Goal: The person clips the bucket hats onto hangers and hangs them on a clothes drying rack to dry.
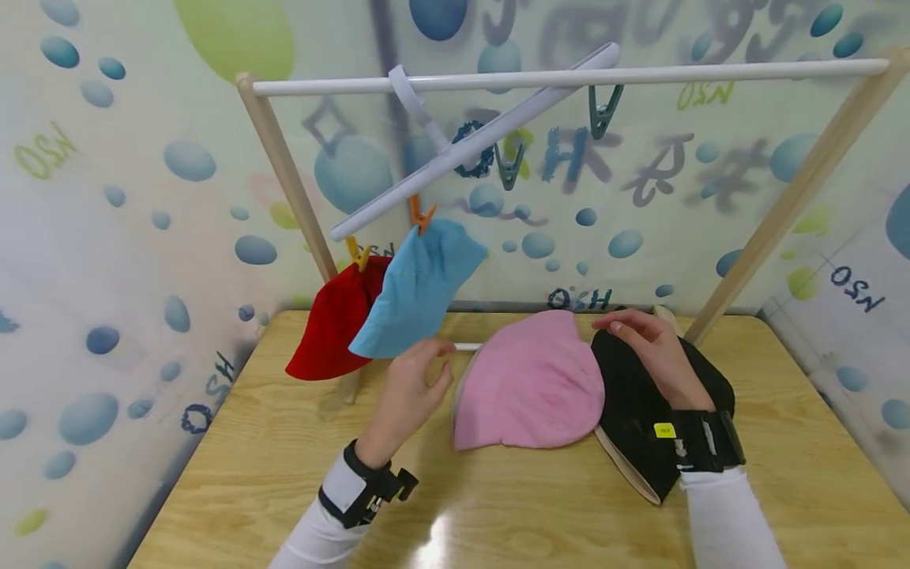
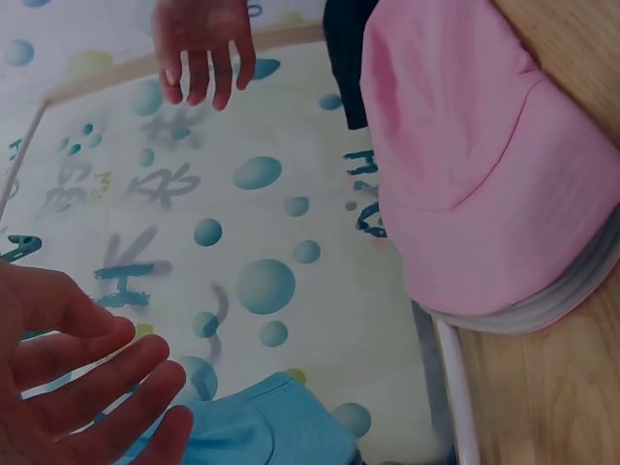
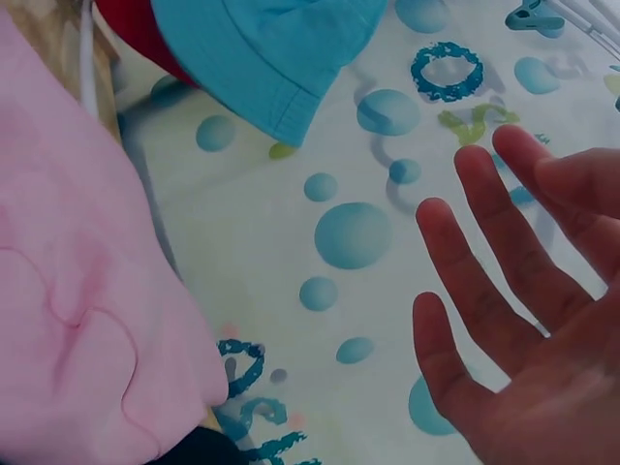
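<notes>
- I have the left hand (image 1: 408, 395) near the blue hat (image 1: 421, 292), the right hand (image 1: 661, 356) over the black hat (image 1: 629, 395); both hands' fingers are loose, grasping nothing
- Blue hat and red hat (image 1: 332, 328) hang clipped from the hanger (image 1: 498, 128); pink hat (image 1: 529, 387) and black hat lie on the table (image 1: 533, 514)
- I judge hanging half done; next calls for pinching the pink hat and squeezing a green clip (image 1: 509, 178)

Red hat (image 1: 327, 336) partly hidden behind blue hat (image 1: 419, 292). Right grip (image 1: 657, 356) and wrist strap (image 1: 700, 450) block part of black hat (image 1: 633, 419). Text on strap's yellow label (image 1: 664, 431) too small to read. Top of right post (image 1: 796, 194) and near side of tabletop (image 1: 533, 514) cut off in head view. Pink hat (image 1: 529, 383) cropped in both wrist views.
</notes>
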Motion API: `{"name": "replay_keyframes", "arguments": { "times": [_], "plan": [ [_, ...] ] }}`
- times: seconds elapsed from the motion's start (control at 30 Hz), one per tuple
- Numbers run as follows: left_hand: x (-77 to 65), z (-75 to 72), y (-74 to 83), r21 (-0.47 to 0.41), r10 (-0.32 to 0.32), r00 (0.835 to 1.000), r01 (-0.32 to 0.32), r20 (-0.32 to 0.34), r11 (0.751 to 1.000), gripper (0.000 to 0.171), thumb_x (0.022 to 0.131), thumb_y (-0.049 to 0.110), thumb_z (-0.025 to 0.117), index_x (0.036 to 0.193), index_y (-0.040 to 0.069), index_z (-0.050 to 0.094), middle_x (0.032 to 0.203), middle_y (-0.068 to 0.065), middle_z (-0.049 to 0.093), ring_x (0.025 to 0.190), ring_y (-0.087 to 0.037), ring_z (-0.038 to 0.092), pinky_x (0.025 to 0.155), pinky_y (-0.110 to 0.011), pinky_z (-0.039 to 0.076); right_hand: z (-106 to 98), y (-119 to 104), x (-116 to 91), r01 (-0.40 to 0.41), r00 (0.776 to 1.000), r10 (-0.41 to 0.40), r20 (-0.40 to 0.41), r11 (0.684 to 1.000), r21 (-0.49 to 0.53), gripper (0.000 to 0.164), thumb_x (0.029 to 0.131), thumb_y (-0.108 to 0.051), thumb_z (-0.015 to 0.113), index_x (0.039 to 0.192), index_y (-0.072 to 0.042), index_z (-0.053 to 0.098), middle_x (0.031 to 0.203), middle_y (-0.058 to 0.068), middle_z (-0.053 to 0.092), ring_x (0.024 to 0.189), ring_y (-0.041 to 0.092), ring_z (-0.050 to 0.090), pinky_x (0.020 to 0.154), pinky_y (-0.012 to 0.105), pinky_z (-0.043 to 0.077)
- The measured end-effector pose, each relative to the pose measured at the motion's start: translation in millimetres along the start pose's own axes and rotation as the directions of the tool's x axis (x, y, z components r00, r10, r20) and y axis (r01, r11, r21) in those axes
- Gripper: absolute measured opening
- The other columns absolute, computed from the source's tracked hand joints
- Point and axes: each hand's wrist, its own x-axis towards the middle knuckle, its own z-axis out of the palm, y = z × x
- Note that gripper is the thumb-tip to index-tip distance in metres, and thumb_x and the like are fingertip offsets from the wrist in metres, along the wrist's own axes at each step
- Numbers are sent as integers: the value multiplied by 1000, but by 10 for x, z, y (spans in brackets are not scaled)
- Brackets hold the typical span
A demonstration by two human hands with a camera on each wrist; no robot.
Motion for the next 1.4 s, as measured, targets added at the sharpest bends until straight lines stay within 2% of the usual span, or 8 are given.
{"name": "replay_keyframes", "arguments": {
  "times": [0.27, 0.47, 0.6, 0.8, 0.93, 1.13, 1.27, 1.4],
  "plan": [
    [-93, 269, -8, 6, 27, 987, -28, 160, 1000, 19, 78, 0, 62, 96, 5, 62, 91, -11, 68, 85, -22, 61, 71, -38, 53, -22, 115, -224, -46, 999, 45, -23, 998, -36, 32, 95, -27, 47, 112, -3, 60, 104, -12, 63, 106, 13, 52, 92, 22, 37],
    [-186, 538, -2, -3, 34, 959, -34, 283, 999, 20, 79, 3, 61, 99, 5, 62, 94, -12, 68, 86, -21, 62, 70, -36, 53, -11, 190, -347, -40, 999, 39, -19, 998, -41, 29, 95, -23, 47, 111, -2, 60, 103, -13, 64, 105, 12, 53, 89, 16, 39],
    [-281, 737, 3, -21, 69, 915, -66, 397, 998, 23, 80, 5, 62, 103, 5, 62, 102, -10, 68, 94, -21, 61, 80, -36, 52, 6, 221, -398, -33, 999, 33, -10, 999, -18, 29, 96, -21, 47, 111, 1, 59, 102, -13, 65, 104, 12, 53, 87, 13, 40],
    [-446, 949, 2, 10, 113, 822, -143, 559, 990, 34, 80, 10, 63, 114, 8, 58, 120, -11, 61, 110, -23, 55, 92, -39, 47, 44, 256, -447, -38, 999, 38, 4, 999, -7, 29, 96, -21, 47, 111, 1, 58, 102, -12, 64, 103, 11, 54, 87, 12, 41],
    [-528, 975, 0, 30, 96, 786, -144, 611, 989, 41, 80, 13, 63, 120, 9, 54, 130, -14, 53, 118, -27, 49, 95, -45, 43, 56, 274, -468, -40, 999, 40, 12, 999, -12, 28, 96, -21, 46, 111, 0, 58, 103, -10, 64, 102, 11, 55, 87, 11, 41],
    [-576, 940, -54, 37, 94, 778, -150, 621, 988, 47, 77, 10, 63, 122, 6, 51, 120, -11, 56, 111, -24, 51, 94, -39, 43, 63, 277, -471, -38, 999, 39, 31, 999, -18, 27, 96, -20, 47, 112, -2, 58, 104, -5, 65, 102, 11, 57, 87, 12, 42],
    [-559, 883, -105, 79, 82, 782, -165, 618, 983, 41, 74, 9, 65, 113, 4, 53, 101, -7, 56, 92, -21, 53, 81, -34, 47, 83, 272, -471, -51, 998, 52, 36, 998, -21, 26, 95, -20, 48, 113, -4, 58, 105, -4, 65, 102, 10, 58, 87, 11, 42],
    [-513, 812, -127, 146, 21, 782, -143, 623, 979, 42, 72, 13, 71, 107, 3, 51, 92, -6, 52, 83, -21, 52, 70, -32, 49, 111, 263, -452, -66, 997, 67, 36, 998, -15, 27, 95, -22, 48, 114, -5, 57, 105, -6, 65, 102, 8, 58, 88, 10, 42]
  ]
}}
